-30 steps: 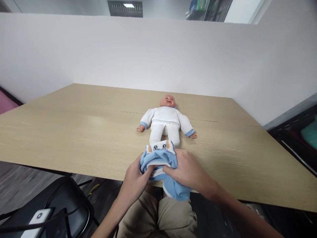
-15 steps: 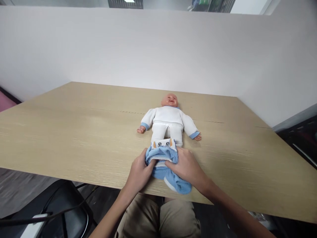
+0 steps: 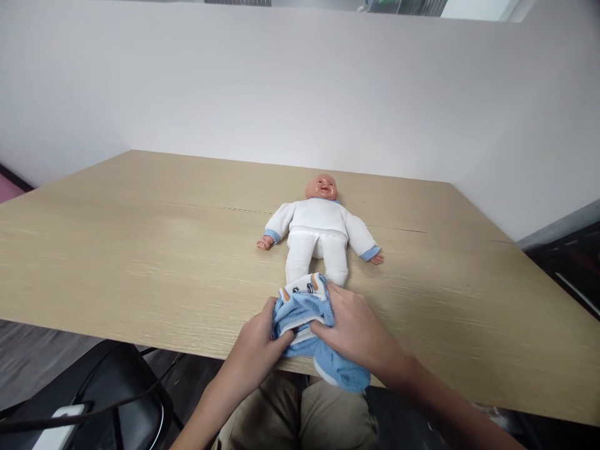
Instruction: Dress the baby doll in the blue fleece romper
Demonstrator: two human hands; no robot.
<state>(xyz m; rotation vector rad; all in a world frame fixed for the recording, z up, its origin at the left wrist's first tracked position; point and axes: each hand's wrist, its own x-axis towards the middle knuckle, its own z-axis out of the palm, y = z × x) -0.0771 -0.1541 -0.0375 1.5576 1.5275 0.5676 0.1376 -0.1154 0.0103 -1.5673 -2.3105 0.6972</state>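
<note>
A baby doll (image 3: 319, 219) in a white top with blue cuffs and white leggings lies on its back, head toward the wall. Just below its legs, at the table's near edge, is a bunched blue and white doll garment (image 3: 304, 312) with an eye pattern on its white band. My left hand (image 3: 257, 340) is closed on the garment's left side, thumb on top. On the other side my right hand (image 3: 356, 322) grips it too, thumb pressed into the opening. The garment covers the ends of the doll's legs, so I cannot tell whether it touches them.
The doll lies on a wide wooden table (image 3: 154, 250) that meets a pale wall (image 3: 290, 87). At the lower left stands a black chair (image 3: 117, 387) with a cable and a white power strip (image 3: 59, 428) on it. A dark object (image 3: 567, 262) is beyond the right edge.
Both hands have drawn the garment slightly toward me and tilted it. More of the doll's lower legs shows now. The doll lies in nearly the same place.
</note>
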